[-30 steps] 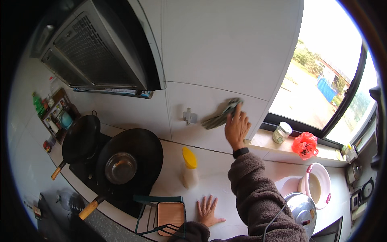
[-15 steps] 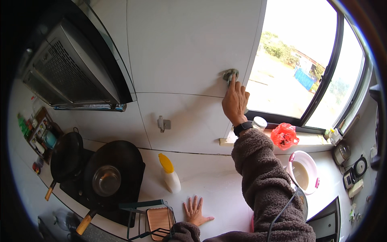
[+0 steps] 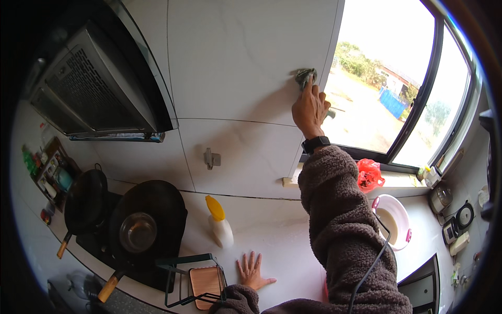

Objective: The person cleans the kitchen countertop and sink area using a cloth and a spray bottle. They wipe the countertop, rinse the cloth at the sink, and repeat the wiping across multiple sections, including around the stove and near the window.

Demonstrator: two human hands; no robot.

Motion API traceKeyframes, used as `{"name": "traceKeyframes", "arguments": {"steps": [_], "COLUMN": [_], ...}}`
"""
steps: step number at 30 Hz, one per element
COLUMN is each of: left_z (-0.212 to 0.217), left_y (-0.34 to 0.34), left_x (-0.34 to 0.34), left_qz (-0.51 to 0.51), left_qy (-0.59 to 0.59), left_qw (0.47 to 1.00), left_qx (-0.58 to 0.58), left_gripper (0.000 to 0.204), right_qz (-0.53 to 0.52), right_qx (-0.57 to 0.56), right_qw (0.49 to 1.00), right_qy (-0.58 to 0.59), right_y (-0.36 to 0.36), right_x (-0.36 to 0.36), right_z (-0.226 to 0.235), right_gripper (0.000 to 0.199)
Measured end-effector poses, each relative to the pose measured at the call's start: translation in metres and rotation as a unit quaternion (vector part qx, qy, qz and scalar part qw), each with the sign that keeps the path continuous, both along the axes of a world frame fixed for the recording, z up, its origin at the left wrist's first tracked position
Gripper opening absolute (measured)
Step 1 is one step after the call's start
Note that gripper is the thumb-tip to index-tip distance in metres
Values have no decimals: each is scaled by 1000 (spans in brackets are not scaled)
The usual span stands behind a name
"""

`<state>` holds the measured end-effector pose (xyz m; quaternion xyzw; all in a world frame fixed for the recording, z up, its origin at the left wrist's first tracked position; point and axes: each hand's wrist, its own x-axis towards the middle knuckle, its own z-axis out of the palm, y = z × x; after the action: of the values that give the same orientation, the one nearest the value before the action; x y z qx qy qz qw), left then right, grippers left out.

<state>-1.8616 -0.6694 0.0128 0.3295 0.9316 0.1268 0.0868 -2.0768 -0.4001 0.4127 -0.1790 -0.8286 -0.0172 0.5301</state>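
Observation:
High on the white tiled wall (image 3: pixel 246 63), close beside the window, my right hand (image 3: pixel 309 111) presses a crumpled greyish-green cloth (image 3: pixel 305 77) against the tile. Its fingers are closed on the cloth, and the arm is stretched far forward. My left hand (image 3: pixel 252 272) lies flat on the white countertop (image 3: pixel 293 246) with its fingers spread, holding nothing. A white bottle with a yellow top (image 3: pixel 220 225) stands just beyond the left hand. Left of that hand is a dark green wire rack (image 3: pixel 193 259) with a wooden board (image 3: pixel 205 282) in it.
At the left, a large wok (image 3: pixel 157 209) with a metal bowl (image 3: pixel 138 232) inside and another pan (image 3: pixel 86 201) sit on the stove under a range hood (image 3: pixel 94 89). A pink-and-white basin (image 3: pixel 395 222) of cloudy water and a red plastic bag (image 3: pixel 369 175) are at the right. A hook (image 3: pixel 212 158) juts from the wall.
My right hand has slid the cloth upward and slightly right along the wall tile. My left hand stays flat on the countertop.

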Motion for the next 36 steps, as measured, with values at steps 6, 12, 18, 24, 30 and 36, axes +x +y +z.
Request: {"name": "traceKeyframes", "arguments": {"steps": [6, 12, 18, 24, 30, 36], "left_z": [3, 5, 7, 2, 2, 0], "left_y": [0, 1, 1, 0, 0, 1], "left_x": [0, 1, -1, 0, -1, -3], "left_qz": [5, 7, 8, 6, 6, 4], "left_qy": [6, -9, -17, -11, 5, 0], "left_qw": [1000, 1000, 1000, 1000, 1000, 1000], "left_qx": [-4, -4, -2, 17, 10, 8], "left_gripper": [125, 123, 122, 121, 122, 123], "right_qz": [-33, 9, 11, -8, 0, 40], "right_qx": [-14, 3, 33, -53, -16, 83], "right_qw": [993, 998, 999, 994, 999, 993], "right_qy": [-109, -63, -31, -93, -30, -75], "right_y": [7, -11, -18, -16, -14, -33], "right_x": [5, 3, -4, -5, 1, -24], "right_z": [8, 8, 0, 6, -3, -13], "right_gripper": [63, 63, 66, 75, 73, 70]}}
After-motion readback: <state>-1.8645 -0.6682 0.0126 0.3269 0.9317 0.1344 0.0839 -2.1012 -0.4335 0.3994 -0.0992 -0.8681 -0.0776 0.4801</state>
